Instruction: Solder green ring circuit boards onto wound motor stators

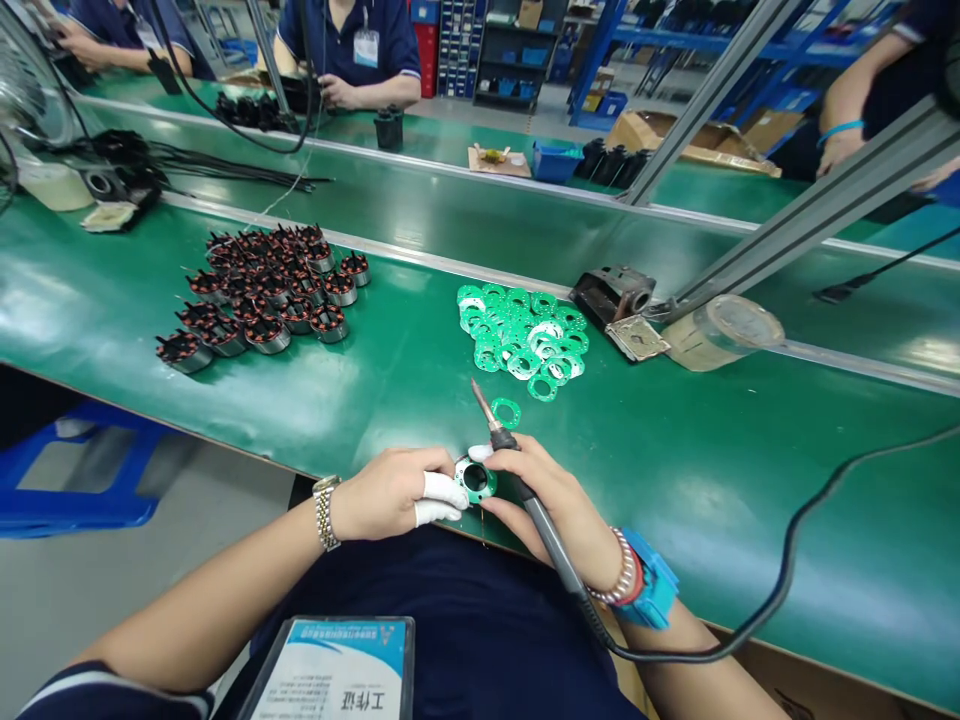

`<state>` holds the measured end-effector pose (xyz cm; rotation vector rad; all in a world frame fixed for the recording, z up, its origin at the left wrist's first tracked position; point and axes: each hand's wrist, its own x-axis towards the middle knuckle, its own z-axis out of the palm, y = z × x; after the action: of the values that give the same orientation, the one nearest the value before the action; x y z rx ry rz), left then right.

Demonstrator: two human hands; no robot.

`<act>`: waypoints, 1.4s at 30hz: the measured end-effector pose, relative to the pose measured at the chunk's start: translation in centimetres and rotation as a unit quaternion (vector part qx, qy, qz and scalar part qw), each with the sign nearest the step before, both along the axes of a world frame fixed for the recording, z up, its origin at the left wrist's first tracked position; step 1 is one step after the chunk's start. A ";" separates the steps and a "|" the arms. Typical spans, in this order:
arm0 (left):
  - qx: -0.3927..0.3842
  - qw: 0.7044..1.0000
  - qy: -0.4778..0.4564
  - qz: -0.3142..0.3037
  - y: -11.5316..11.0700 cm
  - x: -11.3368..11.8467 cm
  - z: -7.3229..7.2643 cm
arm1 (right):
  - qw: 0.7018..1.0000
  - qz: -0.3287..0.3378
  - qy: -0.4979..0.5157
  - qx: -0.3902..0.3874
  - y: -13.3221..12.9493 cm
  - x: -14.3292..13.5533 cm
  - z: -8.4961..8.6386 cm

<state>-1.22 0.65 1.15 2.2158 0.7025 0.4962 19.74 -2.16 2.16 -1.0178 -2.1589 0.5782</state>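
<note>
Near the table's front edge, my left hand (pixel 409 490), with white finger cots, is closed on a motor stator with a green ring-shaped circuit board (pixel 475 481) on its top. My right hand (pixel 551 500) grips a soldering iron (pixel 544 530), its tip pointing up and away to the left. The thumb and a cot-covered finger of that hand also touch the board's right side. A thin wire hangs below the stator. Just beyond the iron lies a loose green ring board (pixel 506 412), and behind it a pile of such boards (pixel 517 330).
Rows of copper-wound stators (pixel 262 290) stand at the left. A soldering iron stand (pixel 619 305) and a round plastic tub (pixel 724 330) are at the right back. The iron's cord (pixel 787 560) loops across the right side. Co-workers sit beyond the metal rail (pixel 420 262).
</note>
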 end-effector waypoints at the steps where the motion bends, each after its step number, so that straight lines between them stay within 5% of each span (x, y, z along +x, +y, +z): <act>1: -0.026 1.000 -0.012 0.006 0.1 0.2 0.0 | 1.000 -0.004 -0.001 0.002 -0.1 -0.1 -0.1; 4: -0.171 0.981 -0.066 0.057 0.1 0.7 0.1 | 0.999 -0.034 -0.004 0.018 -0.6 -0.4 -0.4; 7: -0.357 0.916 -0.114 0.140 -0.2 1.1 -0.1 | 0.996 -0.077 -0.009 0.044 -1.2 -0.8 -0.7; 10: -0.438 0.865 -0.153 0.194 -0.5 1.4 -0.3 | 0.994 -0.095 -0.010 0.056 -1.6 -1.1 -0.6; 15: -0.444 0.850 -0.196 0.205 -0.7 1.6 -0.1 | 0.993 -0.097 0.039 0.056 -0.9 -1.8 0.1; 23: -0.436 0.859 -0.185 0.191 -0.6 1.6 -0.3 | 0.991 0.001 -0.017 0.132 1.2 -2.1 -1.1; 35: -0.443 0.854 -0.195 0.191 -0.6 1.5 -0.6 | 0.976 0.007 -0.108 0.189 1.1 -1.7 0.3; 42: -0.442 0.851 -0.198 0.202 -0.6 1.5 -0.4 | 0.976 -0.017 -0.066 0.207 1.1 -1.9 -0.8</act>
<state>0.27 0.07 0.76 1.0570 0.9307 0.6421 17.79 -1.02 1.40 -0.8767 -2.2446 0.0349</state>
